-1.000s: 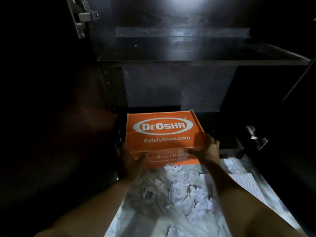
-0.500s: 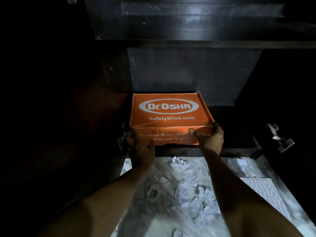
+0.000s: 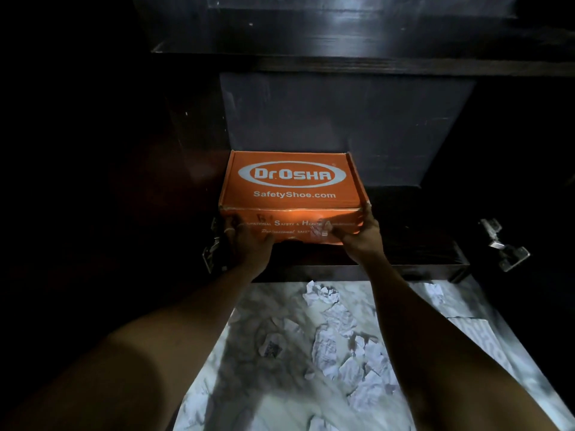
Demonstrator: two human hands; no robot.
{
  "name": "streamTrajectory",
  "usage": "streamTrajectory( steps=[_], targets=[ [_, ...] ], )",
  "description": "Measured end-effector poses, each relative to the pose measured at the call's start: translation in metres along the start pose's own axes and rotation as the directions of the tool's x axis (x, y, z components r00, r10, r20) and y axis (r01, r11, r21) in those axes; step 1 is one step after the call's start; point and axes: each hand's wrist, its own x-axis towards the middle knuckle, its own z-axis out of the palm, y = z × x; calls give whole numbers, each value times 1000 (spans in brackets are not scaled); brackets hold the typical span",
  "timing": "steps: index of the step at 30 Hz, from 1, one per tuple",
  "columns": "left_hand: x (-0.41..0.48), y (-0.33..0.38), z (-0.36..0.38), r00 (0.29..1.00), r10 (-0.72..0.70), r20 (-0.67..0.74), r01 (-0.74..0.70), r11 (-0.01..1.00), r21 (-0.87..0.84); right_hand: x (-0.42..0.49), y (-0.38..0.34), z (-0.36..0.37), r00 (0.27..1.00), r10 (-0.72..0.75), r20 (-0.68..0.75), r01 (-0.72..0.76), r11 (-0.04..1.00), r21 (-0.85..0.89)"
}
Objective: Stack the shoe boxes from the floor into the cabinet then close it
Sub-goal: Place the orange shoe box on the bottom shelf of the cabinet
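An orange shoe box point(image 3: 292, 185) printed "Dr.OSHA SafetyShoe.com" sits on the left side of the bottom shelf point(image 3: 420, 265) of a dark open cabinet. My left hand point(image 3: 249, 244) grips its front left corner. My right hand point(image 3: 361, 237) grips its front right corner. The box lies flat, lid up, with its back edge near the cabinet's rear panel point(image 3: 342, 126).
An upper shelf point(image 3: 342, 62) spans the cabinet above the box. Metal door hinges show at the left point(image 3: 211, 256) and right point(image 3: 504, 250). Crumpled white papers point(image 3: 342, 346) litter the marble floor in front. The right part of the bottom shelf is dark.
Both hands have pushed the orange box from the floor edge up and deeper into the cabinet's bottom shelf. The view has moved closer to the cabinet.
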Motion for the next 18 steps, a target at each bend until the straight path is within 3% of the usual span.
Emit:
streamTrajectory(
  steps=[5, 8, 12, 15, 18],
  targets=[
    [-19, 9, -15, 990, -2, 144, -5, 999, 43, -24, -19, -21, 998, 29, -47, -31, 999, -30],
    [-32, 24, -25, 957, 85, 276, -108, 992, 68, -53, -29, -43, 993, 59, -98, -66, 995, -73],
    [-64, 67, -41, 873, 236, 427, -310, 944, 111, -108, -37, -96, 975, 58, -217, -93, 983, -156],
    [-98, 109, -55, 816, 264, 514, -396, 904, 164, -160, -48, -146, 964, 122, -236, -175, 960, -220],
    [-140, 157, -81, 720, 354, 598, -531, 835, 145, -231, -73, -198, 952, 118, -281, -211, 920, -330]
  ],
)
